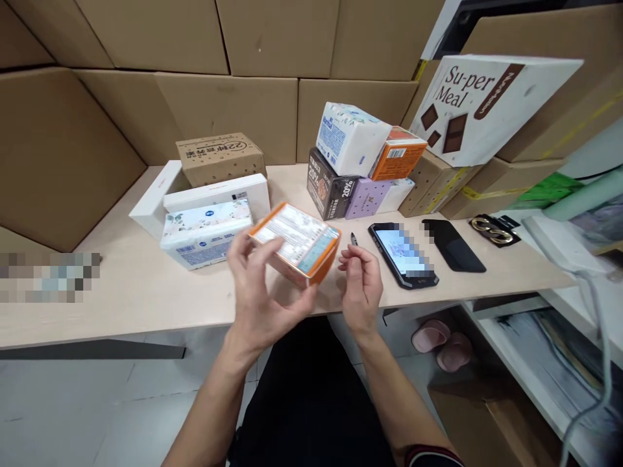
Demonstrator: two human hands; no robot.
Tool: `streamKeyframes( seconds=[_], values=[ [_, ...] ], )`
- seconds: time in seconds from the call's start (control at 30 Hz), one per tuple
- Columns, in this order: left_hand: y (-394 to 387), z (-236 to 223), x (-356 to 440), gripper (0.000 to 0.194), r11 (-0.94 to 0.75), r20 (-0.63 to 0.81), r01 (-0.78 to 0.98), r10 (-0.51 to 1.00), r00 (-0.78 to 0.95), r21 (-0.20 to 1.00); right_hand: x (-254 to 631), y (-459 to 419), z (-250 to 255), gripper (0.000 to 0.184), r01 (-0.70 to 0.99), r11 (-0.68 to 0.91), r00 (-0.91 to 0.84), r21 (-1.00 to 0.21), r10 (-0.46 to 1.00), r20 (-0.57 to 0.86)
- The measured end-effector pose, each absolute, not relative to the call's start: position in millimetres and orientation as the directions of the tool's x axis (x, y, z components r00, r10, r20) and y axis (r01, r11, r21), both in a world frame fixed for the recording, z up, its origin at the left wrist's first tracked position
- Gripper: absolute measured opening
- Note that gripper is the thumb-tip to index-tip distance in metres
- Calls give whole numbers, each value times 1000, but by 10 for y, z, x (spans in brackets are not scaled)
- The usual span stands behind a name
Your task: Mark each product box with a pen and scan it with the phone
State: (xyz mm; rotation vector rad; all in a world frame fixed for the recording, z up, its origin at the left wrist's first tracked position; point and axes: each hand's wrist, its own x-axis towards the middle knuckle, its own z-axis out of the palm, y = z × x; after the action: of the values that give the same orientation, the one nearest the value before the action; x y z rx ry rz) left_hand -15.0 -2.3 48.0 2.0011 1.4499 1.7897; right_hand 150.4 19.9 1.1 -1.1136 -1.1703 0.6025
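Note:
My left hand (263, 292) grips an orange and white carton (292, 241) by its near side, thumb and fingers spread across it. The carton is tilted above the table, its white printed face with a barcode turned up. Just right of it, my right hand (361, 285) is apart from the carton, with its fingers curled in toward the thumb; nothing shows between them. A small dark pointed thing (354, 239), like a pen tip, shows just beyond those fingers; the hand hides its lower part. Whether the hand touches it, I cannot tell.
Left on the table (146, 292) are a tissue pack (207, 233), white boxes (219, 193) and a brown carton (221, 159). Behind right stands a stack with a tissue pack (348, 139), an orange box (399, 155) and a black box (328, 185). A phone (403, 255) lies right.

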Motion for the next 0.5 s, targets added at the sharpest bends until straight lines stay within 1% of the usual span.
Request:
streamKeyframes(
  seconds=[0.07, 0.1, 0.17, 0.27, 0.37, 0.43, 0.5],
  values=[
    [-14, 310, -69, 75, -547, 737, 626, 673, -68, 557, 1508, 195, 10, 33, 154, 412, 336, -898, 833, 440],
    [-7, 241, -44, 75, -534, 728, 646, 684, -48, 545, 1511, 195, 8, 33, 153, 425, 321, -892, 832, 452],
    [7, 144, -28, 81, -510, 695, 656, 718, -31, 556, 1517, 195, -4, 33, 159, 440, 269, -884, 842, 468],
    [20, 85, -60, 101, -489, 623, 593, 782, -27, 640, 1530, 194, -23, 36, 195, 453, 198, -870, 851, 487],
    [27, 68, -97, 118, -431, 531, 506, 845, -65, 747, 1529, 184, -20, 43, 277, 500, 142, -821, 823, 550],
    [31, 54, -105, 123, -387, 493, 486, 864, -107, 784, 1516, 177, -4, 54, 365, 549, 100, -752, 780, 618],
    [34, 37, -102, 125, -368, 470, 465, 874, -123, 805, 1498, 174, 13, 64, 442, 591, 66, -675, 729, 682]
  ],
)
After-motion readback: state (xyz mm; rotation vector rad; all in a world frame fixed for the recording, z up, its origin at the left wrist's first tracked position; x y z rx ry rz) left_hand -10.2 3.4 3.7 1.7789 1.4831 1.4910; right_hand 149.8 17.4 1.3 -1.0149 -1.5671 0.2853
